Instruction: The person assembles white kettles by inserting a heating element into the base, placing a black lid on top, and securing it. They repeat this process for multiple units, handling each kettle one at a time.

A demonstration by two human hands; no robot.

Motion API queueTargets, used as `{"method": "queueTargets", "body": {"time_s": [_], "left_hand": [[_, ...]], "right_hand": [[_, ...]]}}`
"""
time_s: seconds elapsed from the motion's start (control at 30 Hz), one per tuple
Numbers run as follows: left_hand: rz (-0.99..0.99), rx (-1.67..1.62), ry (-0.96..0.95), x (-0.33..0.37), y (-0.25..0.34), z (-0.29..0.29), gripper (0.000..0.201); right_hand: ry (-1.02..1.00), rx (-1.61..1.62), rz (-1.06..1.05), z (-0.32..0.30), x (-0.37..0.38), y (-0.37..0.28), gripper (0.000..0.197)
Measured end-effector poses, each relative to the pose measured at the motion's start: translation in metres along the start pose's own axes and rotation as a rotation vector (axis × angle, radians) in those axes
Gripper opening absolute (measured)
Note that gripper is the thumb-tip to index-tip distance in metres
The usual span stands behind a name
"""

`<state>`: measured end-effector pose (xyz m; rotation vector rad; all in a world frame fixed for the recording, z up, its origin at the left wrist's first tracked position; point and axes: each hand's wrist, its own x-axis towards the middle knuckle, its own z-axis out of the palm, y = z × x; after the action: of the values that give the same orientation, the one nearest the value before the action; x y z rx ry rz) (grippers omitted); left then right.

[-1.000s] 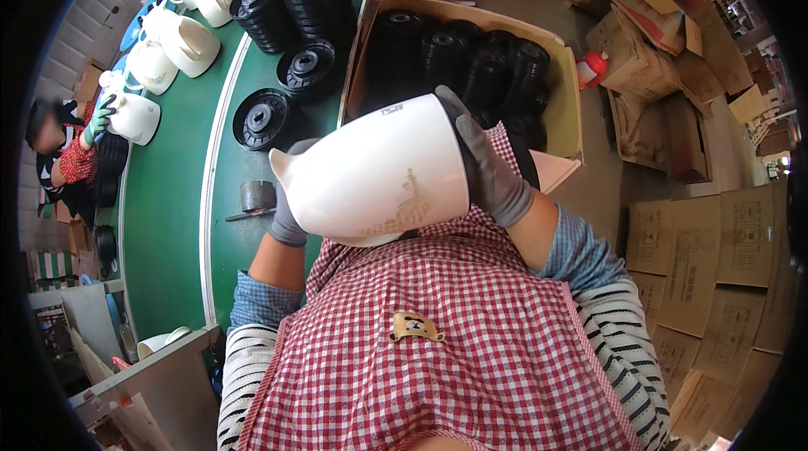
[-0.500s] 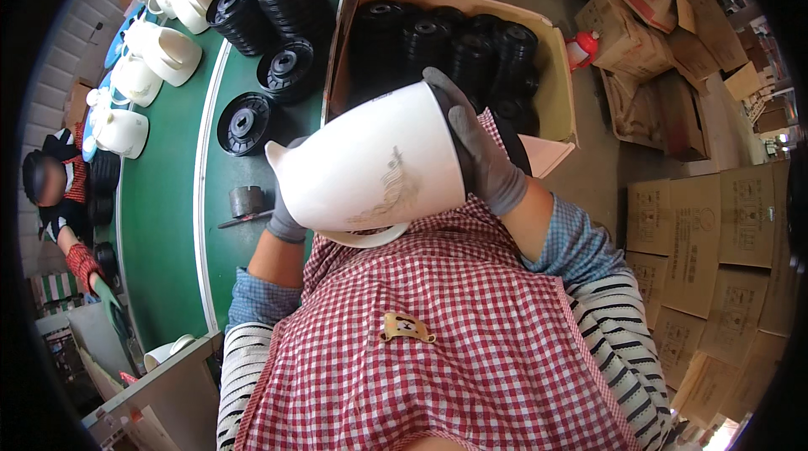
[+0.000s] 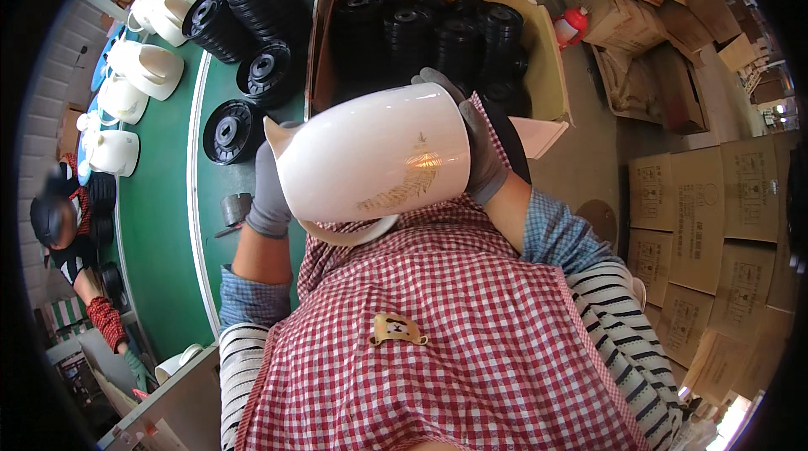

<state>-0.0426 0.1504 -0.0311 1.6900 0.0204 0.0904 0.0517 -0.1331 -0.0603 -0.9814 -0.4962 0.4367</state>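
Observation:
A white jug (image 3: 370, 161) with a gold feather-like pattern lies on its side in the air before my chest. Its pointed spout is at the left, and its curved handle (image 3: 353, 235) hangs underneath. My left hand (image 3: 271, 190), in a grey glove, holds the spout end; its fingers are mostly hidden behind the jug. Gloved in grey too, my right hand (image 3: 480, 144) is wrapped round the base end, with fingertips showing above the rim. To the left, a black round base (image 3: 233, 131) and a small grey cylinder (image 3: 236, 209) rest on the green table.
Stacks of black bases (image 3: 266, 5) and rows of white jugs (image 3: 145, 68) stand on the green table (image 3: 160, 241). Ahead is an open carton (image 3: 551, 72) of black parts. Stacked cartons (image 3: 699, 215) rise at the right. A co-worker (image 3: 63, 224) reaches in at the far left.
The jug has rolled and tilted slightly, so its pattern now catches the light in gold. My left hand has come up beside the spout end. The co-worker's arm has moved lower.

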Motion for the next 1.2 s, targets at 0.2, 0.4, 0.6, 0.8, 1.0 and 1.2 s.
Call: {"method": "queueTargets", "body": {"time_s": [0.2,0.4,0.6,0.8,1.0,1.2], "left_hand": [[0.087,0.691,-0.067,0.039,0.079,0.017,0.028],[0.018,1.032,-0.346,0.033,0.044,0.102,0.048],[0.180,0.193,-0.302,-0.024,0.021,0.049,0.088],[0.359,0.300,-0.139,-0.029,0.004,0.066,0.091],[0.333,0.633,-0.165,-0.003,0.029,0.098,0.082],[0.385,0.741,-0.103,0.001,0.025,0.104,0.058]], "right_hand": [[0.182,-0.839,-0.060,-0.029,0.009,-0.015,0.058],[-0.137,-0.692,-0.112,0.015,-0.024,-0.030,0.044],[-0.145,-0.518,-0.071,0.006,-0.033,-0.029,0.060],[-0.029,-0.338,0.209,0.022,-0.016,-0.007,0.068],[0.128,-0.205,0.192,-0.020,0.009,-0.018,0.078],[-0.405,-1.524,-0.149,0.027,0.000,-0.076,0.066]]}}
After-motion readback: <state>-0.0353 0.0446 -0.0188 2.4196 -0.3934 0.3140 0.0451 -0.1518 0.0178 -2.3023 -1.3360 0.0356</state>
